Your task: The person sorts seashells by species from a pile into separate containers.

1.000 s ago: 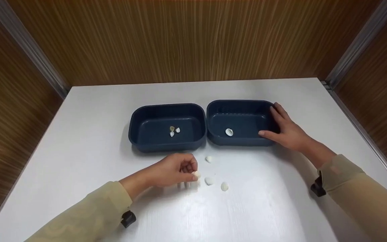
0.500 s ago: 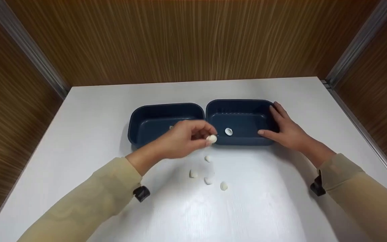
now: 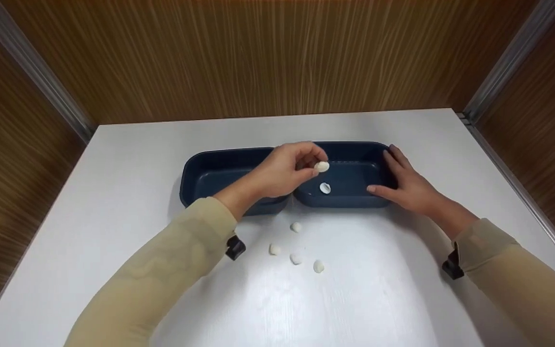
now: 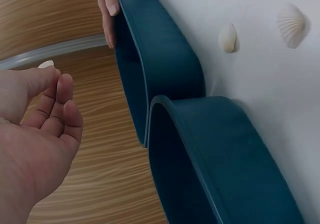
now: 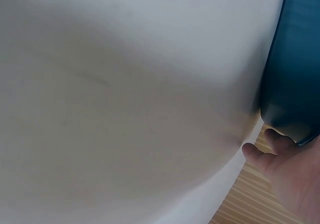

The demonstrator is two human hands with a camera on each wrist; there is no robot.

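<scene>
My left hand (image 3: 287, 169) pinches a small whitish seashell (image 3: 322, 166) between thumb and fingertips, over the right blue box (image 3: 350, 201). In the left wrist view only an edge of that shell (image 4: 46, 64) shows past the thumb. Inside the right box lies another white shell (image 3: 325, 188), below the held one. My right hand (image 3: 410, 190) grips the right end of this box, thumb over the rim and some fingers along the outside. The left blue box (image 3: 184, 180) stands beside it; my left forearm hides part of its inside.
Several pale shells lie on the white table in front of the boxes, among them a ribbed shell (image 4: 292, 25) and a smaller shell (image 4: 228, 38). Wood-grain panels (image 3: 277, 58) enclose the table at the back and both sides.
My left hand has risen from the table shells with a shell in its fingertips and moved up and right, over the right box. My right hand stays at the box's end.
</scene>
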